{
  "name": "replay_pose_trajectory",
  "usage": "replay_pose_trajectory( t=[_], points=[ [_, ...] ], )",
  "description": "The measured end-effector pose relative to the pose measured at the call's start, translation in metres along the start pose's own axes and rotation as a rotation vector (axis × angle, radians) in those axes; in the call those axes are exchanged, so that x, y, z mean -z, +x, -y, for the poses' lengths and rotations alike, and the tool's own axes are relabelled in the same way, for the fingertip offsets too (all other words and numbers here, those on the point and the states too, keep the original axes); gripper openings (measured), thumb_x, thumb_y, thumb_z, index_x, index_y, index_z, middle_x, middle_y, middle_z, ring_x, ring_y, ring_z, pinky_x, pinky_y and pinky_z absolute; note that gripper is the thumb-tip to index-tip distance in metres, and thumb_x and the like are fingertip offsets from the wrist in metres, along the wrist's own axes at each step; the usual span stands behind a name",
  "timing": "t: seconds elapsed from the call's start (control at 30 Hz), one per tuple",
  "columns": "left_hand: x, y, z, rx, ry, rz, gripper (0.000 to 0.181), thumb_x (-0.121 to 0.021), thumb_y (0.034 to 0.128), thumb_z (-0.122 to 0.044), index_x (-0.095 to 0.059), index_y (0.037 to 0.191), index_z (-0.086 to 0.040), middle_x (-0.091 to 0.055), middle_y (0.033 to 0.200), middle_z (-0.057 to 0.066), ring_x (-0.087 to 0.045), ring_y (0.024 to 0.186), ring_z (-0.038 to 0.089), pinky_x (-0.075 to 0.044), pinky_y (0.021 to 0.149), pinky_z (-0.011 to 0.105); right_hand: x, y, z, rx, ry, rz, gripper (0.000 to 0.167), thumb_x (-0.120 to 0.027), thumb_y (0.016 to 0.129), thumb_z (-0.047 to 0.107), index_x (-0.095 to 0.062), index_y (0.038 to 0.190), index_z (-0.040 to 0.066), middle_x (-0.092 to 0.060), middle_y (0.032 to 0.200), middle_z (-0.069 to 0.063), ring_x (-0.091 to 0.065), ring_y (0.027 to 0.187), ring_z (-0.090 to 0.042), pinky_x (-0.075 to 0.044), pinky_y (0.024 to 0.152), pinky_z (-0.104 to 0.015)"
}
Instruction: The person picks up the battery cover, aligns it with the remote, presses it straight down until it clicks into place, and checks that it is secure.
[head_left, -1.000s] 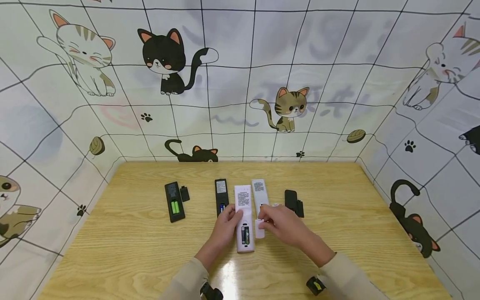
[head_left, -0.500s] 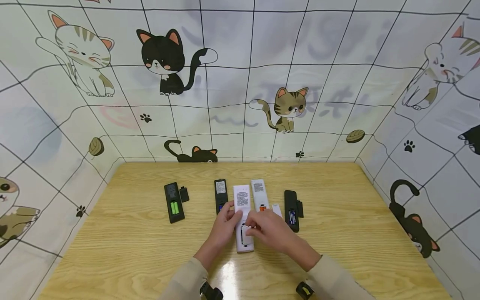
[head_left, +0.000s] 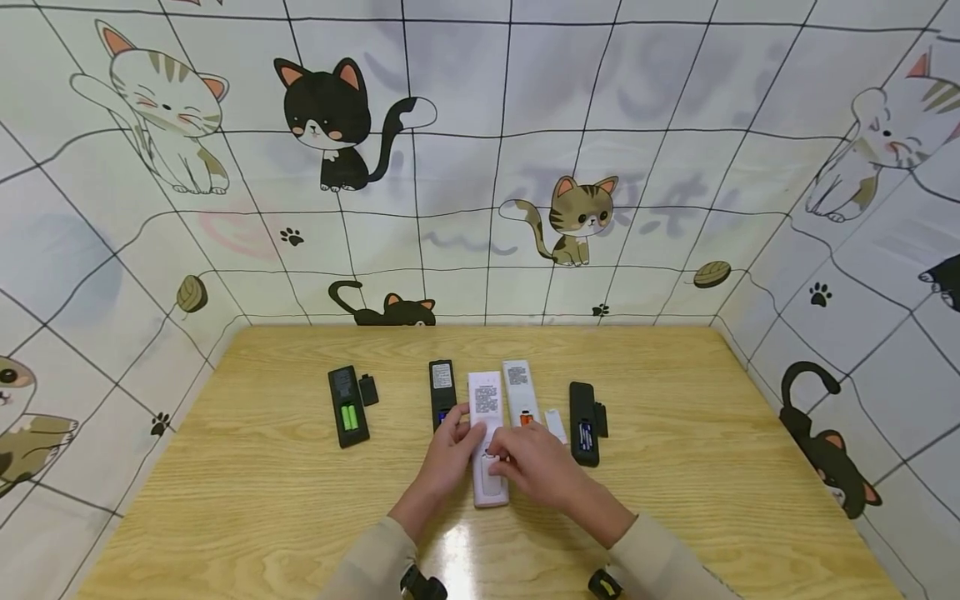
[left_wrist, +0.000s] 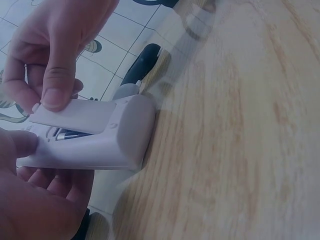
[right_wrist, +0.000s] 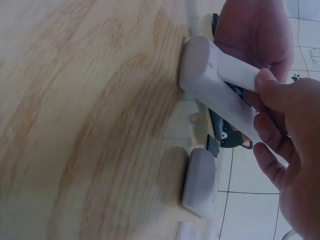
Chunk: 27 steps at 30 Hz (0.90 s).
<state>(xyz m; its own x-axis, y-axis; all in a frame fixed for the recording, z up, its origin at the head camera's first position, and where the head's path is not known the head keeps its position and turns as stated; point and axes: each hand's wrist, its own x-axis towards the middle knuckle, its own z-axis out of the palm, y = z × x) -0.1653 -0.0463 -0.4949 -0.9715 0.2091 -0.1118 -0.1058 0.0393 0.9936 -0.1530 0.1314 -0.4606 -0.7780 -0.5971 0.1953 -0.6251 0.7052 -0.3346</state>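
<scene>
A pale pinkish-white remote control [head_left: 486,398] lies back side up, its label at the far end. My left hand [head_left: 447,450] grips its left side, the thumb on top. With my right hand [head_left: 546,468] I pinch the remote's battery cover [left_wrist: 82,114] between thumb and fingers. One end of the cover meets the near edge of the battery compartment. Its other end is tilted up, as both wrist views show. Under the raised cover a dark battery [left_wrist: 74,134] shows inside; the rest of the compartment is hidden.
On the wooden table [head_left: 247,483], a black remote [head_left: 347,408] with green batteries lies left beside its cover [head_left: 368,389]. Another black remote [head_left: 442,377] is partly behind my left hand. Right are a white remote [head_left: 519,386], a white cover [head_left: 555,423] and a black remote [head_left: 583,412].
My right hand has brought the battery cover leftward from beside the remote onto its compartment, and the cover now hides the batteries in the head view. The left hand keeps its grip.
</scene>
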Motion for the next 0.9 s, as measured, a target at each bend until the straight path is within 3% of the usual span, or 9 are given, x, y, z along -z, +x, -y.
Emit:
replay_pose_trajectory(
  t=[0.3, 0.57, 0.8, 0.9],
  points=[
    [0.0006, 0.0012, 0.0015, -0.001, -0.011, -0.002, 0.039, -0.051, 0.1019, -0.024, -0.044, 0.138, -0.012, -0.068, 0.118, 0.017, -0.065, 0.095, 0.012, -0.050, 0.080, 0.024, -0.0019, -0.0002, 0.0007, 0.035, -0.101, -0.050, 0.020, -0.072, 0.084, 0.038, -0.059, 0.089, 0.024, -0.060, 0.086, 0.014, -0.049, 0.076, -0.002, -0.042, 0.074, -0.027],
    [-0.0004, 0.0010, 0.0045, -0.037, 0.026, 0.000, 0.038, -0.051, 0.1018, -0.023, -0.044, 0.137, -0.011, -0.069, 0.115, 0.018, -0.065, 0.091, 0.012, -0.051, 0.079, 0.026, -0.0037, -0.0002, 0.0025, -0.015, -0.112, -0.036, 0.022, -0.072, 0.085, 0.038, -0.060, 0.096, 0.024, -0.059, 0.093, 0.014, -0.051, 0.081, -0.003, -0.044, 0.080, -0.030],
    [-0.0005, 0.0000, 0.0044, -0.038, 0.037, 0.008, 0.039, -0.051, 0.1019, -0.023, -0.044, 0.138, -0.011, -0.069, 0.117, 0.017, -0.064, 0.093, 0.012, -0.051, 0.079, 0.025, -0.0036, -0.0005, 0.0032, -0.016, -0.138, -0.028, 0.023, -0.072, 0.084, 0.040, -0.062, 0.097, 0.025, -0.059, 0.096, 0.013, -0.050, 0.082, -0.004, -0.044, 0.079, -0.030],
    [0.0001, -0.0006, 0.0035, -0.033, 0.046, 0.008, 0.039, -0.050, 0.1021, -0.023, -0.044, 0.139, -0.013, -0.069, 0.118, 0.016, -0.064, 0.095, 0.013, -0.050, 0.080, 0.025, -0.0032, -0.0002, 0.0035, -0.056, -0.113, -0.019, 0.027, -0.073, 0.084, 0.042, -0.060, 0.101, 0.024, -0.059, 0.095, 0.013, -0.050, 0.082, -0.003, -0.044, 0.079, -0.028]
  ],
)
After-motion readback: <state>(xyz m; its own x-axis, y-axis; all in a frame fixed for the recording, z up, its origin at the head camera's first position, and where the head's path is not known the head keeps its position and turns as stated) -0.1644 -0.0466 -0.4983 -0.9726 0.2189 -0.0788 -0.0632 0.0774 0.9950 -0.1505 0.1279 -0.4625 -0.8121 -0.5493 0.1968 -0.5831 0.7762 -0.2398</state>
